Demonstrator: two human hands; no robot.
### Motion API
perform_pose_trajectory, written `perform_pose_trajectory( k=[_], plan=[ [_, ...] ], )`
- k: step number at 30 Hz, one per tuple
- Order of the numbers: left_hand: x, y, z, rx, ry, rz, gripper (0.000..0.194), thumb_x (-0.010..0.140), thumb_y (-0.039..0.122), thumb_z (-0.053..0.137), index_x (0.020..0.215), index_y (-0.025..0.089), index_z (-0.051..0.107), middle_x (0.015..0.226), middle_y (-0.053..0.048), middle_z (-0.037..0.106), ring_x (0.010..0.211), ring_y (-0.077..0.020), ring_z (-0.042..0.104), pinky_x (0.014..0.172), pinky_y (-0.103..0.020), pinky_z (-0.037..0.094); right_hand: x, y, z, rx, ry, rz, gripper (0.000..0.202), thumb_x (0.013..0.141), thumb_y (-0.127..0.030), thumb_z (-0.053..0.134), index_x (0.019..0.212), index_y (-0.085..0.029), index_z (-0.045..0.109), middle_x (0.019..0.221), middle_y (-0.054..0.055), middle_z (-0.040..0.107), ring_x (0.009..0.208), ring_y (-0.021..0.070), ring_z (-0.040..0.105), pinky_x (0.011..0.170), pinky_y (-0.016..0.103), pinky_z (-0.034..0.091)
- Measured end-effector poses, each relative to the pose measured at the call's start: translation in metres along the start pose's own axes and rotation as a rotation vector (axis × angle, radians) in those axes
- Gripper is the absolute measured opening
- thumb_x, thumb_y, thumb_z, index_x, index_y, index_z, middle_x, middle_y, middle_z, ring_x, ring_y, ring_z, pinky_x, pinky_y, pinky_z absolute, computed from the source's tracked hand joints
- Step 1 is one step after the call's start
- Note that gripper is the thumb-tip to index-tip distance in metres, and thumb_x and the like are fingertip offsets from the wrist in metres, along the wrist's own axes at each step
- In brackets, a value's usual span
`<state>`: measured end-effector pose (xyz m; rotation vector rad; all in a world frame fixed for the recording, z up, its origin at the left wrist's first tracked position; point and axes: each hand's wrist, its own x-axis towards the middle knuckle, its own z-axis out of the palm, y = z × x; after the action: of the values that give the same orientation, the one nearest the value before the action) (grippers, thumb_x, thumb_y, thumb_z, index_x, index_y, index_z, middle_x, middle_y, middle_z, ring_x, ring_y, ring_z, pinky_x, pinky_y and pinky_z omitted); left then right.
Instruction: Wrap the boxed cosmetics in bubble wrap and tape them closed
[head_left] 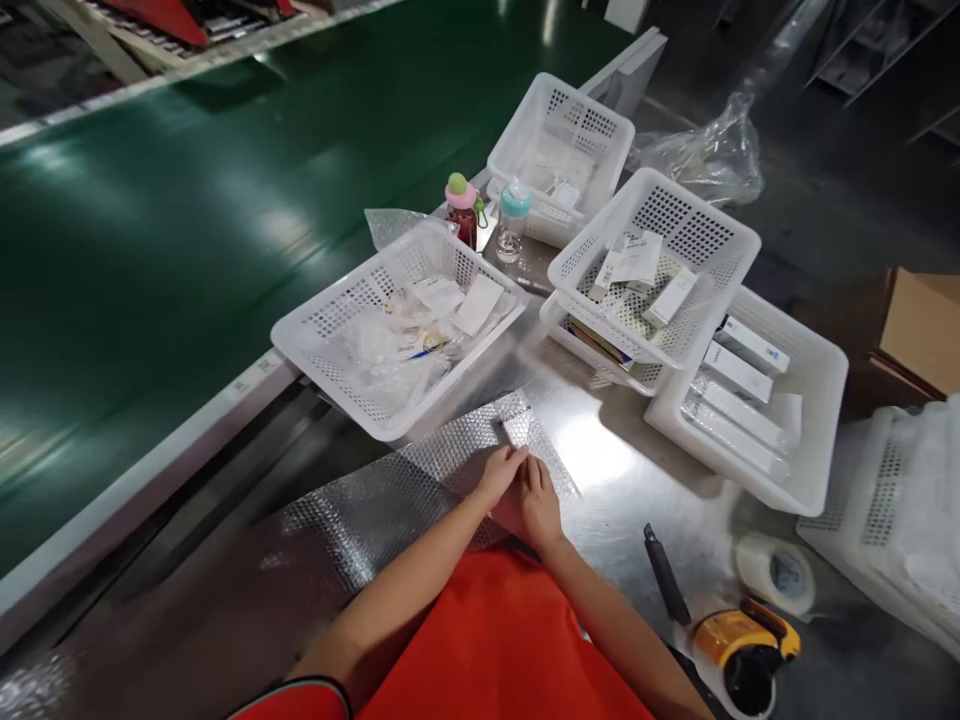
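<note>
Bubble wrap lies flat on the steel table right in front of me, its far end close to the nearest white basket. Both my hands rest side by side on it: my left hand and my right hand press down with fingers curled over a small wrapped item at the sheet's edge. Whether I pinch the sheet or only hold it flat, I cannot tell. A yellow tape dispenser sits near my right forearm.
</note>
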<state>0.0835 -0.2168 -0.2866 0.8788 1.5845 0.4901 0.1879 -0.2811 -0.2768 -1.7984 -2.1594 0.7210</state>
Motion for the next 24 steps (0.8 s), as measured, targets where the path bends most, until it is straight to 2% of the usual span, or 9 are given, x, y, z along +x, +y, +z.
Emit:
perform_pose_trajectory(
  k=[3, 6, 10, 11, 12, 14, 16, 20, 24],
  plan=[
    [0.005, 0.002, 0.001, 0.026, 0.018, -0.026, 0.029, 0.080, 0.042, 0.062, 0.064, 0.019, 0.056, 0.065, 0.001, 0.060, 0.071, -0.0150, 0.057, 0.067, -0.025, 0.046, 0.002, 0.001, -0.008, 0.078, 0.018, -0.008, 0.050, 0.090, -0.008, 0.044, 0.137, -0.015, 0.056, 0.142, 0.014, 0.054, 0.135, 0.0249, 0.045, 0.113, 0.044, 0.043],
    [0.010, 0.002, 0.002, 0.026, 0.005, -0.063, 0.025, 0.082, 0.037, 0.062, 0.066, 0.019, 0.057, 0.066, 0.001, 0.060, 0.071, -0.0144, 0.058, 0.066, -0.024, 0.048, 0.008, 0.016, -0.029, 0.229, 0.037, 0.003, 0.042, 0.095, -0.015, 0.040, 0.131, -0.019, 0.061, 0.131, 0.011, 0.062, 0.123, 0.0213, 0.055, 0.106, 0.041, 0.047],
    [0.009, 0.000, 0.001, -0.004, -0.041, -0.124, 0.020, 0.087, 0.031, 0.056, 0.072, 0.018, 0.057, 0.066, 0.001, 0.059, 0.065, -0.0132, 0.059, 0.062, -0.025, 0.051, 0.027, 0.052, -0.057, 0.312, 0.175, 0.200, 0.034, 0.095, -0.022, 0.042, 0.119, -0.016, 0.066, 0.118, 0.012, 0.066, 0.113, 0.0211, 0.058, 0.100, 0.039, 0.048],
    [0.008, 0.000, 0.000, -0.014, -0.050, -0.134, 0.020, 0.088, 0.030, 0.055, 0.072, 0.018, 0.056, 0.066, 0.001, 0.059, 0.064, -0.0129, 0.060, 0.062, -0.025, 0.053, 0.034, 0.059, -0.060, 0.326, 0.161, 0.255, 0.033, 0.093, -0.025, 0.049, 0.120, -0.015, 0.065, 0.119, 0.013, 0.065, 0.113, 0.0220, 0.058, 0.098, 0.038, 0.049],
    [0.006, 0.000, -0.002, -0.024, -0.056, -0.140, 0.020, 0.089, 0.029, 0.054, 0.072, 0.018, 0.055, 0.066, 0.002, 0.058, 0.063, -0.0126, 0.060, 0.062, -0.026, 0.054, 0.041, 0.065, -0.063, 0.346, 0.090, 0.283, 0.036, 0.089, -0.027, 0.057, 0.122, -0.015, 0.063, 0.120, 0.013, 0.064, 0.111, 0.0226, 0.059, 0.096, 0.037, 0.049],
    [0.004, 0.000, -0.003, -0.039, -0.061, -0.142, 0.021, 0.090, 0.029, 0.054, 0.072, 0.018, 0.054, 0.067, 0.002, 0.059, 0.062, -0.0121, 0.059, 0.063, -0.027, 0.055, 0.055, 0.071, -0.064, 0.386, -0.142, 0.266, 0.049, 0.079, -0.031, 0.071, 0.124, -0.015, 0.063, 0.119, 0.012, 0.065, 0.106, 0.0221, 0.061, 0.093, 0.034, 0.049],
    [0.003, 0.002, -0.002, -0.049, -0.056, -0.135, 0.020, 0.089, 0.028, 0.054, 0.072, 0.018, 0.055, 0.067, 0.002, 0.059, 0.061, -0.0119, 0.059, 0.062, -0.027, 0.056, 0.065, 0.072, -0.062, 0.406, -0.303, 0.242, 0.054, 0.071, -0.032, 0.078, 0.121, -0.015, 0.065, 0.111, 0.009, 0.068, 0.100, 0.0209, 0.062, 0.090, 0.031, 0.048],
    [0.011, 0.008, 0.016, -0.074, -0.044, -0.124, 0.020, 0.089, 0.027, 0.055, 0.071, 0.018, 0.057, 0.064, 0.002, 0.059, 0.059, -0.0125, 0.060, 0.061, -0.027, 0.057, 0.076, 0.081, -0.063, 0.379, -0.330, 0.287, 0.049, 0.070, -0.032, 0.078, 0.113, -0.013, 0.068, 0.099, 0.006, 0.069, 0.088, 0.0202, 0.063, 0.082, 0.031, 0.050],
    [0.022, 0.013, 0.033, -0.101, -0.039, -0.129, 0.023, 0.088, 0.028, 0.059, 0.068, 0.018, 0.055, 0.060, 0.003, 0.058, 0.058, -0.0123, 0.061, 0.064, -0.029, 0.059, 0.081, 0.095, -0.069, 0.323, -0.337, 0.328, 0.052, 0.070, -0.031, 0.077, 0.117, -0.013, 0.065, 0.106, 0.010, 0.066, 0.095, 0.0219, 0.062, 0.084, 0.032, 0.049]
  ],
)
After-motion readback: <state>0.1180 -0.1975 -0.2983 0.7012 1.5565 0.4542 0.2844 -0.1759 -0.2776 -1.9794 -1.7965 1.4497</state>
